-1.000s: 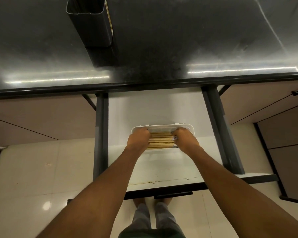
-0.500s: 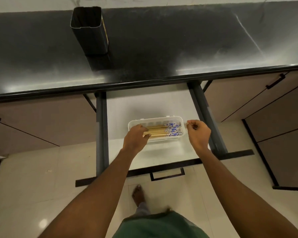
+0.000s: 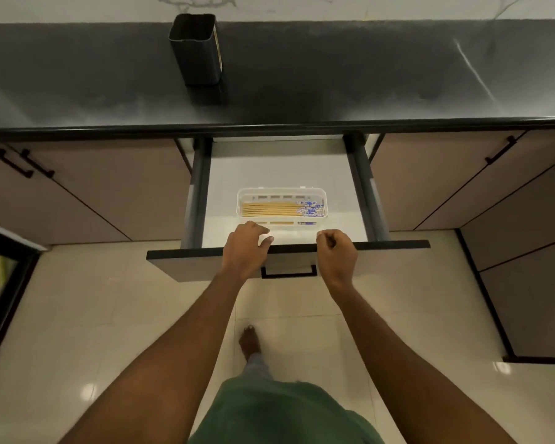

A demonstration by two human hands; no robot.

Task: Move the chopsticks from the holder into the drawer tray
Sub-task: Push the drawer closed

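Wooden chopsticks [image 3: 271, 209]; translucent plastic tray [image 3: 314, 191]; glossy floor tiles [image 3: 109, 315].

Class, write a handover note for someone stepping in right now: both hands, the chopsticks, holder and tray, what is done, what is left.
Left hand: relaxed above the front edge of the drawer, holding nothing.
Right hand: fingers curled, empty, over the same edge.
Chopsticks lie flat in the white tray, which sits in the open drawer.
Holder stands upright on the counter; its inside is too dark to read.
Done: chopsticks are in the tray.
Left: check the holder for strays, then probably close the drawer.
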